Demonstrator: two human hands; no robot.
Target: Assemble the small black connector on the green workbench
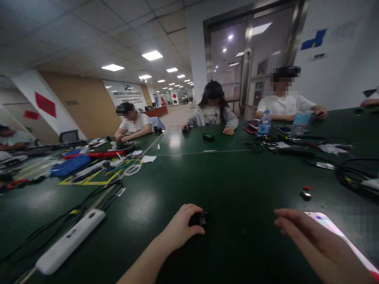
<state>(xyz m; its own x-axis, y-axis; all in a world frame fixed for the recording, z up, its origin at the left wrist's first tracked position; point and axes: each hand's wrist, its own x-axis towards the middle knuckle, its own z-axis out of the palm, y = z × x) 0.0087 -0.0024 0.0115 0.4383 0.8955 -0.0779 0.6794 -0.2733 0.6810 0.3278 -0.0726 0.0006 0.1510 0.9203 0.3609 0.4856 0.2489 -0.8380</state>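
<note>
My left hand (180, 227) rests low over the green table, its thumb and fingers curled around a small black object (203, 218). That object has a greyish, shiny patch on top; its exact kind is not clear. On the right, my right hand (318, 242) is held above the table with thumb and fingertips brought together. Whatever may be between those fingertips is too small or hidden to make out. A phone with a lit pink-white screen (334, 228) lies beside and partly under this hand. Beyond it sits a small red and silver piece (306, 193).
A white power strip (71, 241) with black cables lies at left. Farther left are a blue tray (70, 165), a coil of white cable (132, 170) and tools. Bottles (264, 124) and tangled black cables (352, 177) are at right. Several people sit around the table; a black-green box (208, 137) lies across.
</note>
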